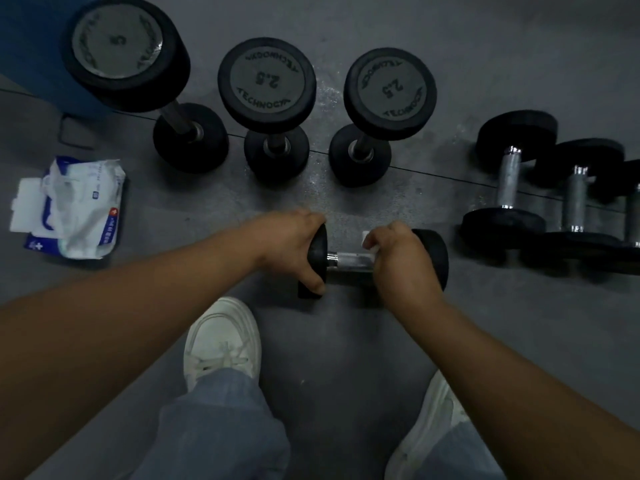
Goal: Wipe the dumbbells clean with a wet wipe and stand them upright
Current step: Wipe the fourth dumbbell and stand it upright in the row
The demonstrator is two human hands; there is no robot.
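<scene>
On the floor (346, 341), dumbbell (349, 259) lies level; left grip (291, 244) clasps its head, right grip (401, 265) clamps wipe (366, 238) on handle.

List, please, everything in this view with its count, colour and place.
Upright dumbbells: three, black, far row; left one marked 5, others 2.5.
Lying dumbbells: at least three, black with chrome handles, floor at right.
Dumbbell being wiped: one, black with chrome handle, floor, centre.
Wet wipe: one, white, on that handle.
Wet wipe pack: one, white and blue, floor at left.
Blue object: one, far left corner.
Shoes: two, white, near edge.
Left hand: grips that dumbbell's left head.
Right hand: holds the wipe round the handle.
</scene>
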